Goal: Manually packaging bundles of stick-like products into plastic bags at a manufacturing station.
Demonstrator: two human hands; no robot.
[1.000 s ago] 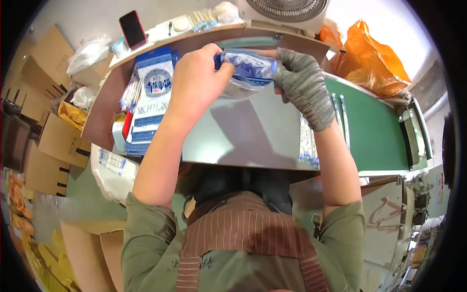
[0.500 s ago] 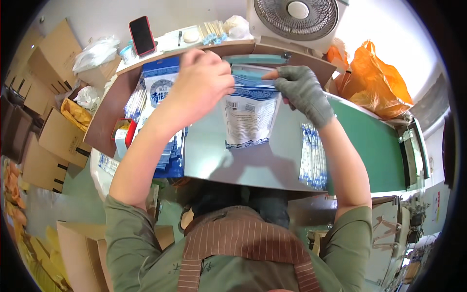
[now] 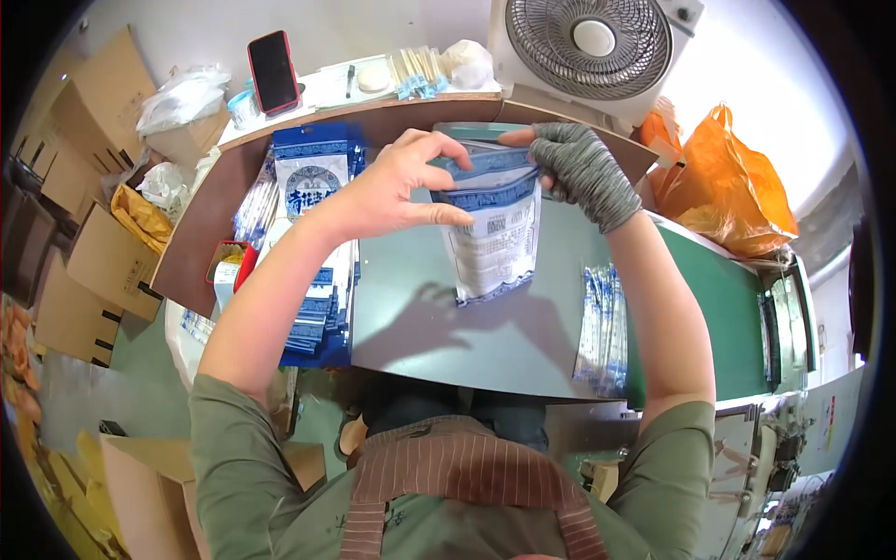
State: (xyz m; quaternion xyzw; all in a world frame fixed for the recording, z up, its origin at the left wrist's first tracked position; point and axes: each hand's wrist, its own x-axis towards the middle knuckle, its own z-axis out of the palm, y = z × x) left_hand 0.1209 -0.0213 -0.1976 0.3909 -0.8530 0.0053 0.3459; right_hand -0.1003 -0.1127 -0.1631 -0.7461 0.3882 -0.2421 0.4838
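Observation:
A white and blue printed pouch [image 3: 495, 245] hangs upright over the grey worktop, its clear top edge uppermost. My right hand [image 3: 588, 173], in a grey fingerless glove, grips the pouch by its upper right corner. At the pouch's upper left side is my bare left hand [image 3: 403, 185], thumb and fingers apart and curved; whether a fingertip touches the pouch I cannot tell. Left of that hand lie similar flat blue and white pouches [image 3: 314, 173]. A bundle of slim blue and white packets [image 3: 602, 327] rests on the worktop near my right forearm.
A brown raised border [image 3: 201, 224] rings the worktop [image 3: 411, 322]. Beyond it stand a phone [image 3: 273, 73], cotton pads and sticks [image 3: 417, 70], and a fan [image 3: 593, 42]. A green belt [image 3: 700, 299] and orange bag [image 3: 723, 191] are at right; cardboard boxes [image 3: 112, 271] at left.
My left hand has let go of the pouch's upper left edge, and its fingers have spread. My right hand keeps its grip. The whole view has shifted slightly.

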